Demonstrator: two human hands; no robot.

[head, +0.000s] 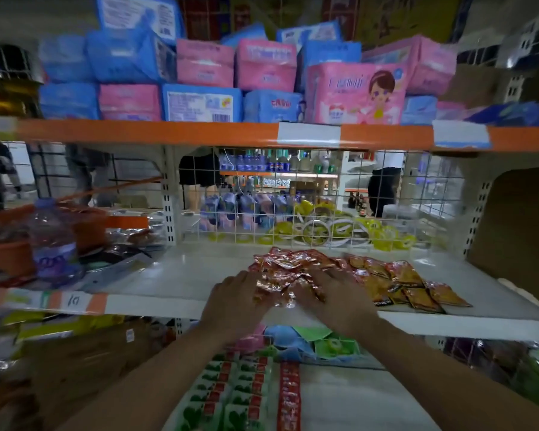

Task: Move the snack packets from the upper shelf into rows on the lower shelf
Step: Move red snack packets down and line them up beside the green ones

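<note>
Left hand (234,295) and right hand (335,293) press flat on red snack packets (290,262) at the front edge of the upper shelf (175,275) — bare board leftward. Below the wrists, the lower shelf (355,399) is free rightward — packet print too blurred to read.

Two hands (235,301) (333,298) on red packets (288,264), white shelf (181,276)

Glossy, crinkled foil snack packets (288,265); smooth painted metal shelf (175,275)
</note>
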